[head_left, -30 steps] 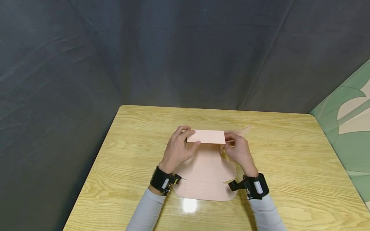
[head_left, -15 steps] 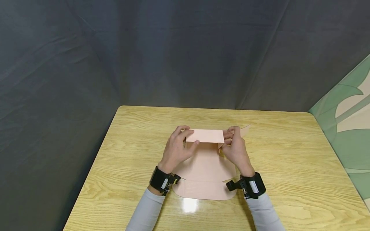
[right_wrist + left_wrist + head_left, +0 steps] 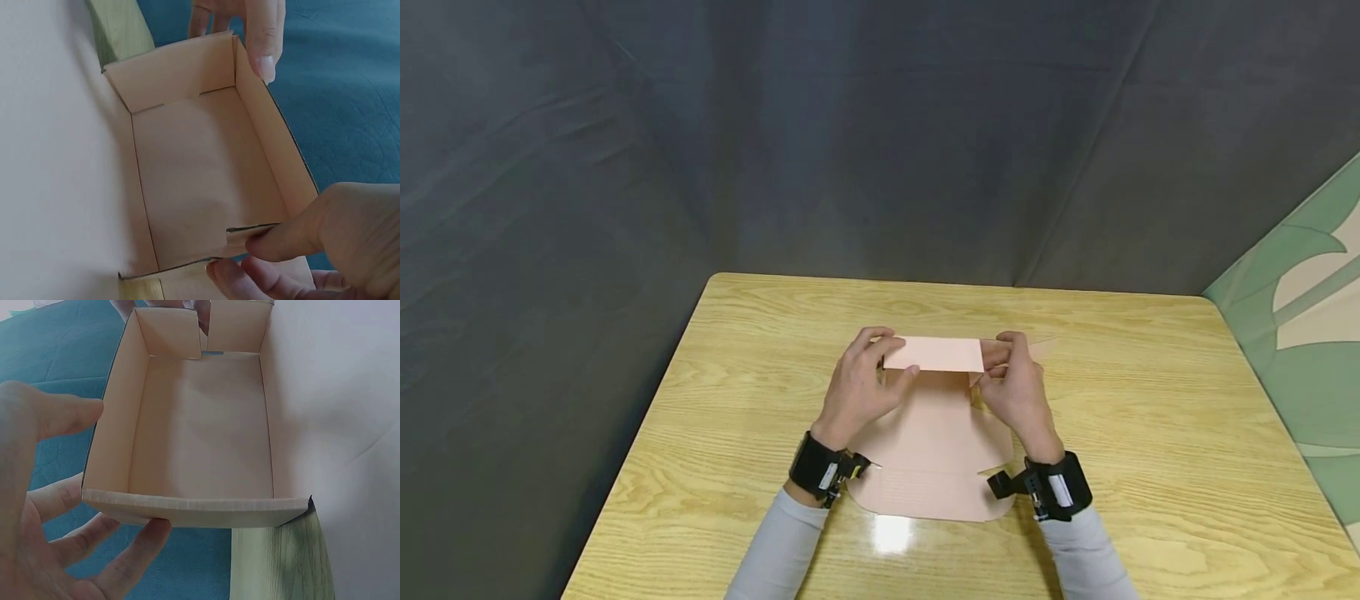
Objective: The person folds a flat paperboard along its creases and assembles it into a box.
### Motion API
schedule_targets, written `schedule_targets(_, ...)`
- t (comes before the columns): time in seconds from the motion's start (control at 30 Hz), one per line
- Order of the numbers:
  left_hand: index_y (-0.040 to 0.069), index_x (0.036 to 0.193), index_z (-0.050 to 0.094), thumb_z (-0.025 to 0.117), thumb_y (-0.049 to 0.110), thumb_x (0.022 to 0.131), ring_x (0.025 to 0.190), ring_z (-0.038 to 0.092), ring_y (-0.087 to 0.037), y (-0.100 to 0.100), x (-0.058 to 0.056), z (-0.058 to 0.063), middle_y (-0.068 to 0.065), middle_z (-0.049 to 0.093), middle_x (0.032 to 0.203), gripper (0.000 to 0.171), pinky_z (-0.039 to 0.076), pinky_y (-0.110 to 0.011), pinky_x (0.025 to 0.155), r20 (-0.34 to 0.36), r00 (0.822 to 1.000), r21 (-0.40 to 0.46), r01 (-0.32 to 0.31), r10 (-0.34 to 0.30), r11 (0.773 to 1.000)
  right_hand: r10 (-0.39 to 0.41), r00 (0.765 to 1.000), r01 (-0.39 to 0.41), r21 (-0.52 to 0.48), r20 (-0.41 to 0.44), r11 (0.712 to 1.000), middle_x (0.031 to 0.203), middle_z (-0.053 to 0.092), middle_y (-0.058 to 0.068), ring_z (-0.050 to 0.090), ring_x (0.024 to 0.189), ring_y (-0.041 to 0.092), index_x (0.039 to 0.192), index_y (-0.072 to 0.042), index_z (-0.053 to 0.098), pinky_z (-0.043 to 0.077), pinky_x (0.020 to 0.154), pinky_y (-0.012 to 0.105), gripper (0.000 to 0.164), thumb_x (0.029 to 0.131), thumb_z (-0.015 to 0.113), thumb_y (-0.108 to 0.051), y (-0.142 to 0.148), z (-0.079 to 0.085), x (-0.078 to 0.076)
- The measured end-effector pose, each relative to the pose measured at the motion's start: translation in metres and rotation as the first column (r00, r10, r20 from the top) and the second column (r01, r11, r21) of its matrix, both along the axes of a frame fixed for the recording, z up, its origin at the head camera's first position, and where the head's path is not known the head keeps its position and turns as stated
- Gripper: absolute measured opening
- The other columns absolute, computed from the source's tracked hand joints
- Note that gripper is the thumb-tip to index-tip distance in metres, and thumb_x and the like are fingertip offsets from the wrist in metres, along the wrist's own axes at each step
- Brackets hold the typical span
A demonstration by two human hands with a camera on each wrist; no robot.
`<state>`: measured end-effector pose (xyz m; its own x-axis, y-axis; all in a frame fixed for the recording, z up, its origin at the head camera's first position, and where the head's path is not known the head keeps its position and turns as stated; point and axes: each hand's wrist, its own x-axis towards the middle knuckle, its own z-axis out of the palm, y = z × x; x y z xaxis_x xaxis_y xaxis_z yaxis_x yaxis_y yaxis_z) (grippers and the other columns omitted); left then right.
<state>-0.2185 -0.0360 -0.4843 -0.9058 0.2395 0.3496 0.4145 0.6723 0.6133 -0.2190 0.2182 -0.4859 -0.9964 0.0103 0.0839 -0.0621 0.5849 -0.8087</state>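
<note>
A pale pink cardboard box (image 3: pixel 934 354), partly folded, stands on its side with its hollow facing the person. Its lid panel (image 3: pixel 936 450) stretches flat over the table toward the front. My left hand (image 3: pixel 861 383) grips the box's left end, thumb on the upper wall and fingers around the finished end wall (image 3: pixel 200 512). At the opposite end, my right hand (image 3: pixel 1018 396) pinches a small inner flap (image 3: pixel 240 236), thumb inside and fingers behind. A gap separates the two inner flaps there. An unfolded end panel (image 3: pixel 1043 346) sticks out to the right behind the right hand.
The box is on a wood-grain table (image 3: pixel 1150 417). A dark curtain (image 3: pixel 880 142) hangs behind the back edge and along the left. Green leaf-patterned fabric (image 3: pixel 1315 350) borders the right side. Each wrist carries a black camera strap (image 3: pixel 1063 487).
My right hand's fingers have shifted up around the right-end flap. The end panel behind it has tipped lower and looks flatter. The left hand and box have stayed in place.
</note>
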Motion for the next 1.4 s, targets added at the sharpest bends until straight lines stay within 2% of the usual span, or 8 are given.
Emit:
schedule_targets(0.2, 0.007, 0.131, 0.074, 0.078, 0.039, 0.096, 0.106, 0.069, -0.024, 0.000, 0.000, 0.000, -0.013, 0.064, 0.141, 0.047, 0.060, -0.038, 0.087, -0.004, 1.000, 0.021, 0.001, -0.001, 1.000, -0.027, 0.997, 0.030, 0.051, -0.070, 0.998, 0.097, 0.069, 0.023, 0.073, 0.087, 0.036, 0.138, 0.010, 0.050, 0.061, 0.072, 0.030, 0.056, 0.085, 0.065, 0.013, -0.001, 0.000, 0.002)
schedule_targets(0.57, 0.008, 0.130, 0.075, 0.080, 0.039, 0.096, 0.103, 0.069, -0.024, 0.000, 0.000, 0.000, -0.011, 0.064, 0.141, 0.047, 0.060, -0.037, 0.085, 0.005, 1.000, 0.026, -0.011, 0.011, 1.000, -0.039, 0.976, 0.072, 0.152, -0.212, 0.986, 0.084, 0.066, 0.018, 0.070, 0.071, 0.030, 0.129, 0.015, 0.060, 0.060, 0.061, 0.039, 0.046, 0.084, 0.070, 0.011, -0.004, 0.000, 0.005)
schedule_targets(0.67, 0.008, 0.130, 0.075, 0.080, 0.038, 0.095, 0.104, 0.069, -0.024, 0.001, 0.000, -0.001, -0.012, 0.064, 0.141, 0.046, 0.060, -0.038, 0.086, 0.006, 1.000, 0.033, -0.013, 0.013, 0.999, -0.044, 0.962, 0.098, 0.188, -0.270, 0.977, 0.077, 0.063, 0.017, 0.064, 0.066, 0.028, 0.126, 0.015, 0.065, 0.055, 0.057, 0.036, 0.043, 0.083, 0.072, 0.011, -0.004, 0.001, 0.006)
schedule_targets(0.8, 0.008, 0.130, 0.075, 0.080, 0.038, 0.095, 0.103, 0.068, -0.024, 0.001, -0.001, -0.001, -0.013, 0.064, 0.141, 0.046, 0.060, -0.038, 0.085, 0.008, 1.000, 0.033, -0.014, 0.014, 0.999, -0.059, 0.948, 0.138, 0.239, -0.313, 0.961, 0.071, 0.059, 0.016, 0.052, 0.060, 0.025, 0.122, 0.014, 0.071, 0.042, 0.051, 0.029, 0.040, 0.083, 0.076, 0.009, -0.004, 0.004, 0.008)
schedule_targets(0.97, 0.008, 0.131, 0.075, 0.080, 0.038, 0.096, 0.102, 0.068, -0.024, 0.001, -0.001, 0.000, -0.013, 0.064, 0.141, 0.047, 0.060, -0.037, 0.084, 0.009, 1.000, 0.028, -0.015, 0.015, 0.999, -0.119, 0.955, 0.198, 0.286, -0.272, 0.938, 0.078, 0.059, 0.019, 0.046, 0.054, 0.023, 0.124, 0.006, 0.076, 0.033, 0.042, 0.028, 0.040, 0.085, 0.081, -0.001, -0.005, 0.011, 0.012)
schedule_targets(1.13, 0.008, 0.131, 0.075, 0.080, 0.039, 0.096, 0.104, 0.069, -0.024, 0.000, -0.001, 0.000, -0.012, 0.064, 0.141, 0.048, 0.060, -0.037, 0.086, 0.008, 1.000, 0.023, -0.016, 0.016, 1.000, -0.148, 0.960, 0.225, 0.336, -0.239, 0.915, 0.089, 0.057, 0.019, 0.045, 0.052, 0.022, 0.124, 0.001, 0.078, 0.031, 0.038, 0.029, 0.037, 0.087, 0.076, -0.001, -0.006, 0.015, 0.014)
schedule_targets(1.27, 0.008, 0.131, 0.075, 0.080, 0.040, 0.096, 0.107, 0.070, -0.025, 0.000, -0.002, 0.001, -0.011, 0.064, 0.141, 0.048, 0.061, -0.038, 0.089, 0.011, 1.000, 0.022, -0.015, 0.015, 1.000, -0.144, 0.952, 0.243, 0.380, -0.272, 0.892, 0.096, 0.053, 0.019, 0.043, 0.047, 0.024, 0.116, 0.002, 0.080, 0.031, 0.037, 0.031, 0.032, 0.087, 0.068, 0.003, -0.005, 0.016, 0.016)
schedule_targets(1.4, 0.008, 0.132, 0.075, 0.080, 0.040, 0.096, 0.113, 0.070, -0.027, 0.000, -0.001, 0.001, -0.011, 0.064, 0.142, 0.048, 0.061, -0.040, 0.093, 0.028, 1.000, 0.021, -0.014, 0.014, 1.000, -0.108, 0.940, 0.242, 0.407, -0.325, 0.881, 0.101, 0.061, 0.024, 0.052, 0.053, 0.031, 0.112, 0.000, 0.082, 0.032, 0.037, 0.033, 0.034, 0.085, 0.063, 0.006, -0.003, 0.016, 0.017)
